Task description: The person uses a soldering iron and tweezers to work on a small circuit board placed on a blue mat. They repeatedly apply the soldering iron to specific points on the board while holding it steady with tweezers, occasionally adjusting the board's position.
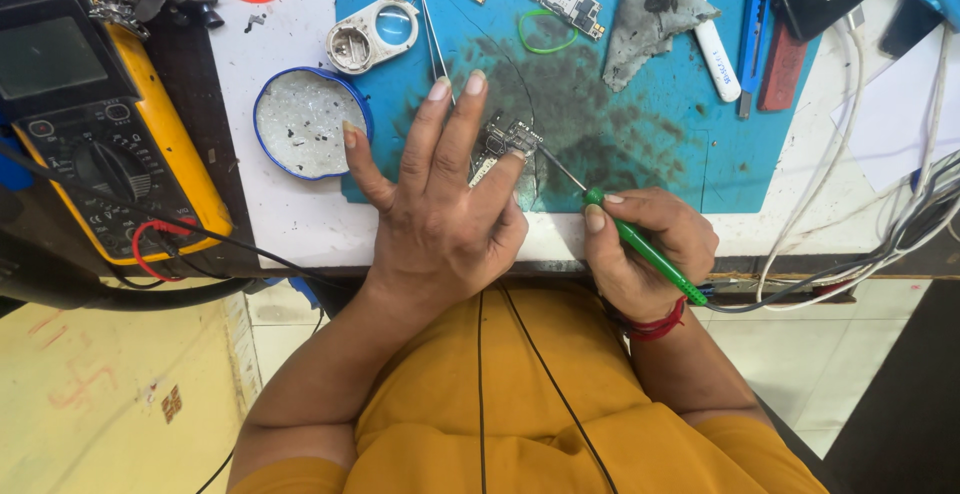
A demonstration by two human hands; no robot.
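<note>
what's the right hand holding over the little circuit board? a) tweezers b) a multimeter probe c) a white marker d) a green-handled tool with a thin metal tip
d: the right hand grips a green-handled tool whose thin metal tip reaches the small circuit board on the blue mat, while the left hand steadies the board with its fingers.

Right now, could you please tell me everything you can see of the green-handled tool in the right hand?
The green-handled tool is slim, with a plastic-looking green grip and a thin metal shaft. The right hand holds it like a pen, slanting up and left across the table edge. Its tip meets the small circuit board on the stained blue mat, beside the left hand's fingers. Cables lead off near the handle's rear end; whether one joins it is unclear.
</note>
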